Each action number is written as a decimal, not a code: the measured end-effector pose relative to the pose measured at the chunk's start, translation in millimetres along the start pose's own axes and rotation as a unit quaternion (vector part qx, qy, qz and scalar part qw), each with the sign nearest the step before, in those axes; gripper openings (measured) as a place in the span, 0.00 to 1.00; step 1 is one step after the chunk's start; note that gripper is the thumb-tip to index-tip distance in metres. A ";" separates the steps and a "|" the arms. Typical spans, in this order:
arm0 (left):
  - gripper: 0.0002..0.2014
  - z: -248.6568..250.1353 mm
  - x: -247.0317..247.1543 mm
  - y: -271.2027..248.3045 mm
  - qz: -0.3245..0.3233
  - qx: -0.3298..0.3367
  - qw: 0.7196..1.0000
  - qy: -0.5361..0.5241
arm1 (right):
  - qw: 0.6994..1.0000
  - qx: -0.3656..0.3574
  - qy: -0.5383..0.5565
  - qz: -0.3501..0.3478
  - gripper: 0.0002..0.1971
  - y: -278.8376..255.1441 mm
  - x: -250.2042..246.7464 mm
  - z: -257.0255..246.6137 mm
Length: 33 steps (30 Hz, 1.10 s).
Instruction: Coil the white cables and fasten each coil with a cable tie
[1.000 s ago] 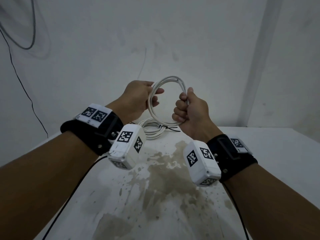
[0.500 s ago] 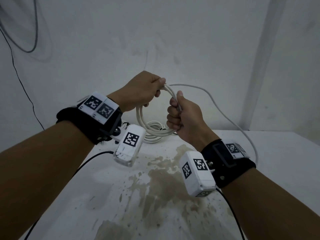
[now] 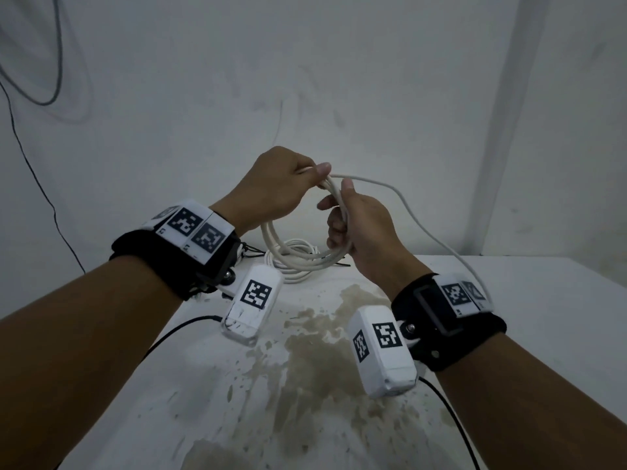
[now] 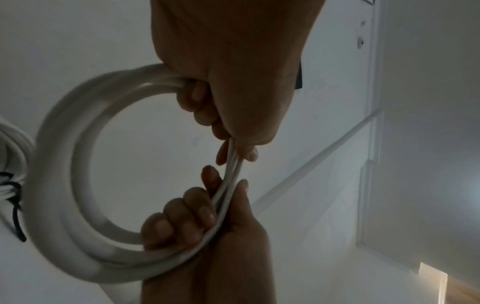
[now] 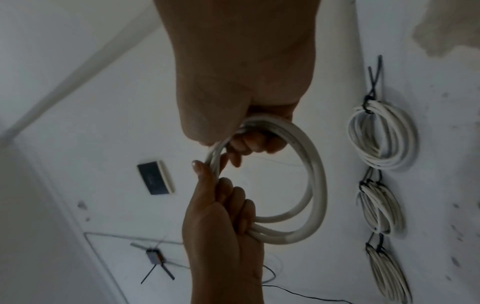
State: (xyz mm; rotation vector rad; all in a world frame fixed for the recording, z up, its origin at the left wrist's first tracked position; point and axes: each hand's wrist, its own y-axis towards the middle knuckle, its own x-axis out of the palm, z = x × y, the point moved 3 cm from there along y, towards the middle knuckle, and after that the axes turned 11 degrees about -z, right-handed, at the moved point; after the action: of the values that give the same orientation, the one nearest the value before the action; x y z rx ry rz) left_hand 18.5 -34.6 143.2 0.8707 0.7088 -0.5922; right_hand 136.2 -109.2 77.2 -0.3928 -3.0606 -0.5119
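A white cable coil (image 3: 298,257) hangs in the air above the table, held by both hands. My right hand (image 3: 339,215) grips the coil's right side, fingers curled round the strands. My left hand (image 3: 307,174) pinches the cable at the coil's top, just above the right thumb. The loose tail (image 3: 424,228) arcs out to the right and drops past my right wrist. In the left wrist view the coil (image 4: 64,164) loops left of both fists. The right wrist view shows the coil (image 5: 315,185) between the two hands.
Finished white coils (image 3: 297,271) with black cable ties (image 3: 252,256) lie on the white table (image 3: 543,300) near the back wall; three of them (image 5: 384,135) show in the right wrist view. A brown stain (image 3: 322,334) covers the table's middle. Black sensor leads trail from both wrists.
My left hand moved from the coil's left side to its top, laying cable beside the right thumb. The loose tail now swings out to the right. Both hands sit slightly lower.
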 end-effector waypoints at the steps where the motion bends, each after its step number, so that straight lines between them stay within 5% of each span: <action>1: 0.18 -0.7 -0.6 -0.8 0.005 -0.001 1.000 -0.001 | 0.999 -0.004 -0.032 0.018 0.27 0.5 -4.1 -2.4; 3: 0.18 -1.3 -3.1 -2.6 0.008 -0.001 1.000 0.004 | 0.987 -0.043 -0.128 0.089 0.27 -0.3 -13.0 -11.1; 6: 0.18 -0.9 -5.8 -4.3 -0.009 0.016 1.000 0.007 | 0.887 -0.161 -0.363 0.236 0.17 1.9 -27.2 -29.5; 8: 0.17 0.9 -6.1 -5.4 -0.013 0.034 0.999 -0.004 | 0.851 -0.158 -0.462 0.192 0.15 11.9 -26.7 -41.8; 11: 0.17 -1.0 -13.3 -5.6 0.040 0.027 0.998 -0.025 | 0.916 -0.089 -0.389 0.048 0.20 19.7 -24.0 -49.2; 15: 0.18 -8.0 -24.1 -6.0 0.098 0.002 0.995 0.005 | 0.984 -0.020 -0.176 -0.032 0.16 8.4 -25.5 -52.4; 19: 0.16 -10.1 -25.8 -10.4 0.118 0.020 0.992 -0.044 | 0.992 0.047 -0.072 -0.097 0.18 5.0 -22.7 -45.3; 23: 0.15 -8.3 -29.4 -11.8 0.130 0.035 0.988 -0.073 | 0.983 0.043 -0.106 -0.142 0.17 6.9 -15.3 -32.9; 27: 0.16 -6.4 -30.2 -12.7 0.112 0.058 0.992 -0.024 | 0.955 0.089 0.165 -0.230 0.15 0.3 0.4 -27.7; 30: 0.17 -4.9 -27.9 -13.0 0.116 0.068 0.991 0.023 | 0.953 0.102 0.177 -0.225 0.26 3.5 9.2 -25.7; 33: 0.19 -4.0 -23.6 -11.6 0.137 0.064 0.988 0.037 | 0.983 0.063 0.114 -0.132 0.29 8.2 17.3 -28.8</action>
State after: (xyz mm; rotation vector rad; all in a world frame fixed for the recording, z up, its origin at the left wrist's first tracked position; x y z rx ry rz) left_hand -5.8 -33.1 153.9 1.0928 0.6086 -0.3623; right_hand 120.7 -106.7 107.9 0.0745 -2.9109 -0.3360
